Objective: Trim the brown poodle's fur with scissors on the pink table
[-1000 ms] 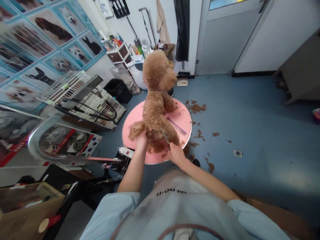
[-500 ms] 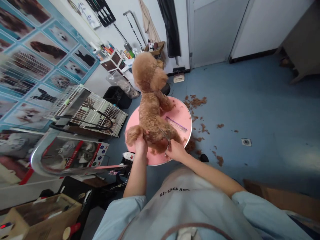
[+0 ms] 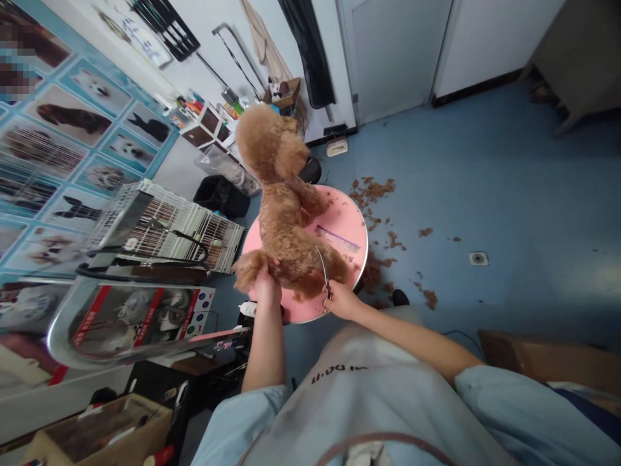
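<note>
A curly brown poodle [image 3: 284, 217] stands on a round pink table [image 3: 356, 213], its back end toward me. My left hand [image 3: 267, 289] is closed around the base of the dog's fluffy tail [image 3: 248, 270]. In my right hand [image 3: 338, 300] is a pair of scissors [image 3: 323, 262], blades pointing away from me along the dog's hindquarters. The blades look close together; whether they touch the coat I cannot tell. On the tabletop right of the dog lies a purple-backed comb [image 3: 338, 239]. A white clipper-like tool [image 3: 248, 309] is at the table's near left edge.
Brown hair clumps [image 3: 376, 189] litter the blue floor right of the table. A curved metal arm [image 3: 61, 330] rises at the left, near a white wire cage [image 3: 213, 239]. A black bin [image 3: 223, 196] stands beyond the table, and a cardboard box [image 3: 104, 427] sits lower left.
The view has shifted slightly, so the dog and table appear further left. The scissors have swung to a more upright angle in my right hand. My left hand keeps its hold on the tail.
</note>
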Motion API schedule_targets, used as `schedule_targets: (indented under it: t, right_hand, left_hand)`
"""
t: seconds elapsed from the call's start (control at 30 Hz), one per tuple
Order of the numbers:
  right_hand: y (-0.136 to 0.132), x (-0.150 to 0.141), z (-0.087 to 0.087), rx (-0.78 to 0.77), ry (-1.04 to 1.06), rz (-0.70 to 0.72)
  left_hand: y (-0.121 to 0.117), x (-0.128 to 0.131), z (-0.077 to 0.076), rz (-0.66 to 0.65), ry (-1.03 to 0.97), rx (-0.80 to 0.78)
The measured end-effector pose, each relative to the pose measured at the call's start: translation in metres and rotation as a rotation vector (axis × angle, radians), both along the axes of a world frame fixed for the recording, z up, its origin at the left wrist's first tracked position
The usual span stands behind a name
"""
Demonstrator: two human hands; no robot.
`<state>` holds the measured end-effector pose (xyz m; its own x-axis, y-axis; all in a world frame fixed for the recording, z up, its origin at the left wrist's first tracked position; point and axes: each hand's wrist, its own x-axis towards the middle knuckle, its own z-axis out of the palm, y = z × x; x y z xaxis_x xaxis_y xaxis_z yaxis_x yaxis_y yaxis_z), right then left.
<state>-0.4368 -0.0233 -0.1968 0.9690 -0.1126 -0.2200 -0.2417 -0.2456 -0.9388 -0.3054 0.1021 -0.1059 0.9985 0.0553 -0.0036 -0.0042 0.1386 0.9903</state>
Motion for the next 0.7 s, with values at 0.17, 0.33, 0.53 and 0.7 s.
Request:
schedule_targets:
  t: [0.17, 0.33, 0.53, 0.7]
  right_hand:
    - [0.006, 0.0, -0.016, 0.153, 0.094, -0.03]
    - [0.012, 0.0, -0.03, 0.331, 0.097, -0.055]
    - [0.011, 0.001, -0.029, 0.557, 0.217, -0.103]
    - [0.008, 0.001, -0.028, 0.67, 0.223, -0.095]
  left_hand:
    - [-0.004, -0.002, 0.003, 0.033, -0.011, -0.063]
    - [-0.004, -0.002, 0.003, 0.028, -0.007, -0.062]
    - [-0.007, -0.003, 0.004, 0.049, 0.036, -0.097]
    - [-0.008, -0.004, 0.007, 0.064, 0.053, -0.175]
